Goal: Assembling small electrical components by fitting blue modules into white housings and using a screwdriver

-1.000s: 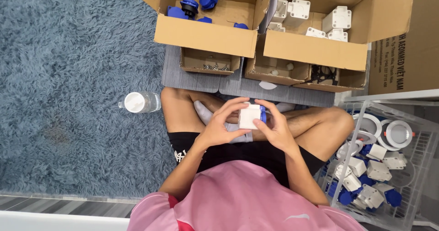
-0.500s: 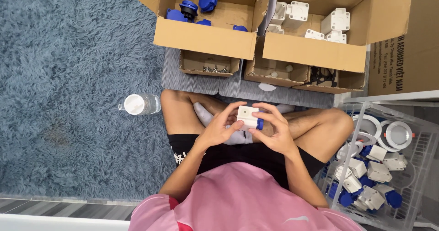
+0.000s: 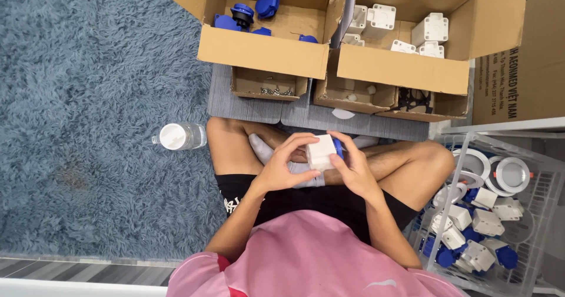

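Since a second ago the white block [image 3: 321, 150] with its blue part [image 3: 338, 148] is sitting slightly lower over the lap, and both hands are still clamping it: the left hand [image 3: 281, 166] gripping its near side, the right hand [image 3: 352, 169] cupping the blue end. The person is sitting cross-legged on a shaggy blue rug [image 3: 88, 97], a bottle [image 3: 178, 136] lying just beside the left knee. Cardboard boxes [image 3: 265, 50] are closing off the front, a wire basket [image 3: 529, 214] the right; the rug's left stretch is lying open.
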